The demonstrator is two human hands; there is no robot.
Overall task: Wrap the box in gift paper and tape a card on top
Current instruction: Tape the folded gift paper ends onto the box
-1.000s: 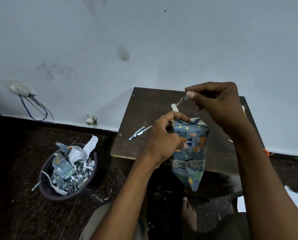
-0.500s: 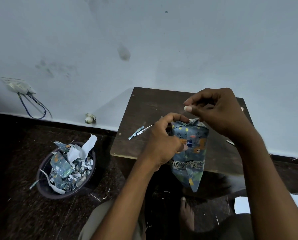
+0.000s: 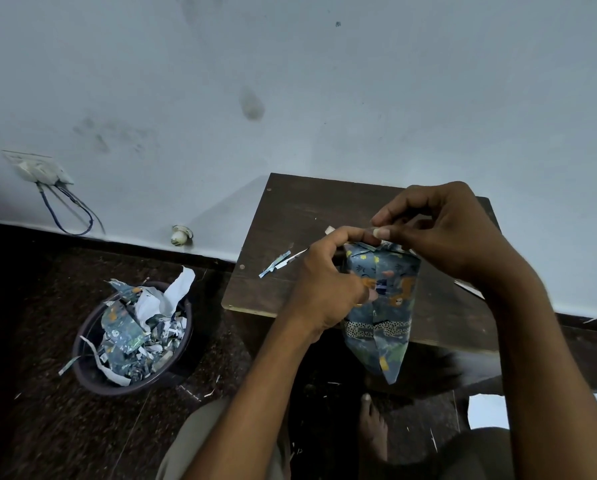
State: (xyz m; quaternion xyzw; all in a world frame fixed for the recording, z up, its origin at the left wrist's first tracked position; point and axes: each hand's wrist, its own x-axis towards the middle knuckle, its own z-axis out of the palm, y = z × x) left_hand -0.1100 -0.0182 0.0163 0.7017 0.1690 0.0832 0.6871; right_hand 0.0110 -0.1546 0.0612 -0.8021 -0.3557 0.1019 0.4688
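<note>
The box wrapped in blue patterned gift paper [image 3: 382,306] stands on end in front of the small dark wooden table [image 3: 290,216], its folded top end level with the tabletop. My left hand [image 3: 328,289] grips the box's left side, with the index finger curled over the top fold. My right hand [image 3: 442,230] pinches a small strip of clear tape right at the top fold, thumb and fingertips touching the paper there. A band of dotted tape crosses the box lower down. No card is visible.
Paper scraps [image 3: 276,265] lie on the table to the left of the box. A dark bin [image 3: 134,337] full of gift-paper offcuts sits on the floor at the left. A wall socket with cables [image 3: 47,181] hangs further left. My bare foot [image 3: 371,431] is below the box.
My right hand has come down from above the box with the tape strip and now meets the top fold. My left hand keeps its hold on the box.
</note>
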